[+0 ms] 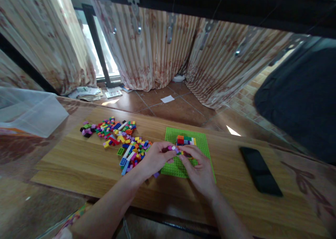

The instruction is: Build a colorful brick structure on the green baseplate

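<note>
Both my hands meet over a green baseplate point(173, 169) on the wooden table. My left hand point(157, 157) pinches a small pink-purple toy brick point(171, 148) between thumb and fingers. From the other side my right hand point(198, 169) closes its fingers at small coloured bricks, partly hidden by the fingertips; yellow and green bits show there. Just behind the fingers, a built block of toy bricks point(187, 140) in orange, blue, green, white and yellow stands on the baseplate. Its near side is covered by my hands.
Loose toy bricks point(115, 127) spread in a pile left of the baseplate, reaching my left wrist. A black phone point(260, 171) lies on the right. A clear plastic bin point(34, 109) stands at the far left. Beyond the table hang striped curtains point(168, 50).
</note>
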The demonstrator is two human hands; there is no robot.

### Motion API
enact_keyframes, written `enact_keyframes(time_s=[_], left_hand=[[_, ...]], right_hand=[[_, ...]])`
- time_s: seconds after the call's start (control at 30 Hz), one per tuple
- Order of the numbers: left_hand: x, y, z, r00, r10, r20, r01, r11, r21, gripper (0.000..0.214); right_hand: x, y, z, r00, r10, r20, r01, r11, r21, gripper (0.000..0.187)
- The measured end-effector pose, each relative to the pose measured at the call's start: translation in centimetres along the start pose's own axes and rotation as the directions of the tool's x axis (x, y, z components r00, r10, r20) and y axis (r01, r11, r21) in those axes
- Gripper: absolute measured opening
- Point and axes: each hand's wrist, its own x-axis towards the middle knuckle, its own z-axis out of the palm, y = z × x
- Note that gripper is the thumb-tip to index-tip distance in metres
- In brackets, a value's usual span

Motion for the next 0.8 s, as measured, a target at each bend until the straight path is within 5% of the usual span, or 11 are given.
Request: enact_keyframes(time_s=[0.8], left_hand=[[-0.3, -0.3, 0.8, 0.999, -0.028, 0.042, 0.027, 0.999, 0.026, 0.027]], right_hand=[[-0.9, -0.2, 1.1, 0.99, -0.086, -0.112, 0.062, 0.978, -0.2, 0.018]])
